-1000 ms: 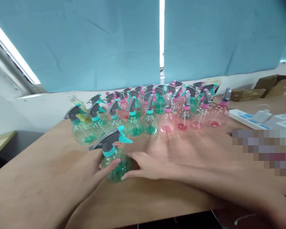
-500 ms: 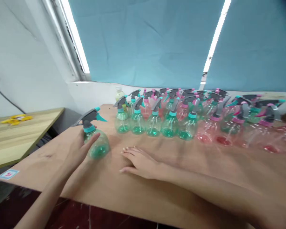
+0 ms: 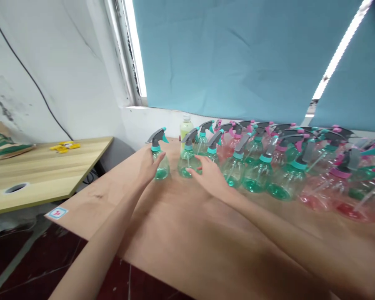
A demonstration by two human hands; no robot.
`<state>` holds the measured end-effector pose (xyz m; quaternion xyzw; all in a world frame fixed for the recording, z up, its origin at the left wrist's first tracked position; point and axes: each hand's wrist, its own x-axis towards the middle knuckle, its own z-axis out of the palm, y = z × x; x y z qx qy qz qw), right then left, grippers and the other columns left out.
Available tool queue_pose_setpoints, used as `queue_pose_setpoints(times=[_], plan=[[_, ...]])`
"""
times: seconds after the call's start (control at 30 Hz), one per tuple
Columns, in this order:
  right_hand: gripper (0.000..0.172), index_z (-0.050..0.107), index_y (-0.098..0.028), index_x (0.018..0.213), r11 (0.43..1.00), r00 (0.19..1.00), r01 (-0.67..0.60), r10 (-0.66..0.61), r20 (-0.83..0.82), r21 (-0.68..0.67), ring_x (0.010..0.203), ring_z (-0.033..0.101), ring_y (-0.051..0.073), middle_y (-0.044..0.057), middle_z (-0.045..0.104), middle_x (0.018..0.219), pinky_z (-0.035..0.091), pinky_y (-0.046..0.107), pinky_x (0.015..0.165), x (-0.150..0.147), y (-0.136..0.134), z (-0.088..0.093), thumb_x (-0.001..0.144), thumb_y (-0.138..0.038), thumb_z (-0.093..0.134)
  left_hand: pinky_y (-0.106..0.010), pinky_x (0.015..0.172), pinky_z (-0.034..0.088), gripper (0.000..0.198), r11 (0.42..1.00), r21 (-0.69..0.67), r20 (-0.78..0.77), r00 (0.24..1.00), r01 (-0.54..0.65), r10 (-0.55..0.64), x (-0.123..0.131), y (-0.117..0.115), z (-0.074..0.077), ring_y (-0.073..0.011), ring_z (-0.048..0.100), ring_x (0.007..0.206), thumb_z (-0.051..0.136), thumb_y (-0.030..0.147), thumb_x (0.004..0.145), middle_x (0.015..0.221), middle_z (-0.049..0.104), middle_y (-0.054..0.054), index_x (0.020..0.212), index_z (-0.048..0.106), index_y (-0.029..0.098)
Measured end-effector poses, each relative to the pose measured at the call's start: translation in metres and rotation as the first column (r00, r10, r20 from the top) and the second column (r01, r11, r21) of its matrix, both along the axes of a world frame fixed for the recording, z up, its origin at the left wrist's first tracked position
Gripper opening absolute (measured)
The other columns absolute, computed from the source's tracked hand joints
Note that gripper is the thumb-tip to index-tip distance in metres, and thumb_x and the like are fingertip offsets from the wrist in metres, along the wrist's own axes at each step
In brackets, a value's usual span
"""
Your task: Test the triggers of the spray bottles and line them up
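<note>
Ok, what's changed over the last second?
The left hand moved the green bottle up to the row's left end; the right hand let go of it and now reaches the next bottle. The left grip and the other bottles stayed.

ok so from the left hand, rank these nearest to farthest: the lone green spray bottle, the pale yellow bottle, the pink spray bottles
1. Green spray bottle: in the left hand, at the left end of the front row.
2. Pale yellow bottle: behind the row, by the wall, to the hand's right.
3. Pink spray bottles: far right end of the table.
</note>
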<state>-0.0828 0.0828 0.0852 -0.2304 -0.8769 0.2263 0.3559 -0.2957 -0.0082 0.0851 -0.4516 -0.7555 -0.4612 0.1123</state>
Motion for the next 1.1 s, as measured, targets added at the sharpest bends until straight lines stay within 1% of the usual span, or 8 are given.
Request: queue_pose_setpoints(times=[0.17, 0.3, 0.4, 0.57, 0.67, 0.77, 0.97, 1.1], plan=[[0.062, 0.04, -0.009, 0.141, 0.994, 0.999, 0.013, -0.009, 0.035, -0.104, 0.106, 0.064, 0.032, 0.021, 0.059, 0.126, 0.049, 0.047, 0.093, -0.016, 0.009, 0.021, 0.087, -0.031, 0.061, -0.046, 0.092, 0.048, 0.034, 0.998, 0.039, -0.024, 0.999, -0.04, 0.041, -0.006, 0.023, -0.002, -0.0246, 0.06, 0.105, 0.054, 0.04, 0.093, 0.114, 0.062, -0.011, 0.115, 0.057, 0.013], [0.065, 0.03, -0.01, 0.145, 0.969, 0.992, 0.022, 0.01, 0.129, -0.247, 0.068, 0.071, 0.023, 0.018, 0.067, 0.112, 0.056, 0.035, 0.066, -0.031, 0.012, 0.033, 0.09, -0.033, 0.057, -0.046, 0.088, 0.053, 0.034, 0.997, 0.049, -0.032, 0.997, -0.067, 0.068, -0.008, 0.04, -0.003, -0.0238, 0.062, 0.104, 0.058, 0.033, 0.092, 0.121, 0.06, -0.01, 0.121, 0.057, 0.016], [0.064, 0.033, -0.01, 0.143, 0.965, 0.989, 0.019, 0.021, 0.149, -0.263, 0.054, 0.068, 0.019, 0.015, 0.071, 0.1, 0.053, 0.029, 0.053, -0.043, 0.015, 0.038, 0.09, -0.035, 0.059, -0.045, 0.087, 0.053, 0.034, 0.995, 0.047, -0.027, 0.996, -0.084, 0.086, -0.008, 0.045, -0.004, -0.0236, 0.062, 0.104, 0.058, 0.033, 0.092, 0.122, 0.06, -0.01, 0.121, 0.057, 0.015], [0.052, 0.048, -0.003, 0.128, 0.961, 0.979, 0.062, -0.006, 0.202, -0.269, 0.05, 0.067, 0.019, 0.016, 0.073, 0.085, 0.051, 0.027, 0.049, -0.057, 0.021, 0.04, 0.09, -0.037, 0.06, -0.044, 0.086, 0.054, 0.033, 0.997, 0.035, -0.022, 0.997, -0.073, 0.073, -0.005, 0.045, -0.004, -0.0232, 0.062, 0.103, 0.058, 0.032, 0.092, 0.121, 0.06, -0.01, 0.121, 0.057, 0.015], [0.045, 0.056, -0.001, 0.117, 0.963, 0.97, 0.084, -0.02, 0.243, -0.256, 0.053, 0.068, 0.021, 0.016, 0.073, 0.08, 0.051, 0.027, 0.052, -0.06, 0.023, 0.04, 0.091, -0.037, 0.058, -0.044, 0.085, 0.054, 0.033, 0.999, 0.028, -0.016, 0.999, -0.047, 0.047, -0.004, 0.046, -0.004, -0.0231, 0.063, 0.102, 0.058, 0.032, 0.092, 0.121, 0.06, -0.01, 0.121, 0.057, 0.015], [0.045, 0.057, -0.001, 0.115, 0.971, 0.963, 0.095, -0.034, 0.266, -0.221, 0.065, 0.072, 0.024, 0.018, 0.073, 0.082, 0.053, 0.029, 0.06, -0.057, 0.022, 0.042, 0.09, -0.038, 0.059, -0.044, 0.086, 0.054, 0.033, 0.999, 0.036, -0.006, 0.999, -0.037, 0.037, -0.003, 0.047, -0.003, -0.0233, 0.062, 0.103, 0.058, 0.032, 0.092, 0.121, 0.06, -0.01, 0.122, 0.056, 0.016], [0.054, 0.054, -0.003, 0.12, 0.988, 0.957, 0.109, -0.074, 0.282, -0.111, 0.107, 0.064, 0.034, 0.025, 0.066, 0.113, 0.051, 0.037, 0.083, -0.047, 0.013, 0.043, 0.086, -0.044, 0.061, -0.045, 0.087, 0.053, 0.033, 0.999, 0.048, 0.01, 1.0, 0.005, -0.006, -0.002, 0.048, 0.0, -0.0235, 0.062, 0.104, 0.058, 0.032, 0.092, 0.122, 0.06, -0.01, 0.121, 0.057, 0.015], [0.055, 0.054, -0.008, 0.12, 0.995, 0.958, 0.077, -0.057, 0.281, -0.06, 0.108, 0.063, 0.035, 0.022, 0.066, 0.115, 0.05, 0.043, 0.087, -0.036, -0.007, 0.038, 0.084, -0.05, 0.06, -0.049, 0.094, 0.049, 0.036, 0.997, 0.063, 0.033, 0.999, 0.041, -0.043, -0.002, 0.047, 0.001, -0.0256, 0.06, 0.111, 0.055, 0.036, 0.094, 0.125, 0.06, -0.01, 0.124, 0.055, 0.016]])
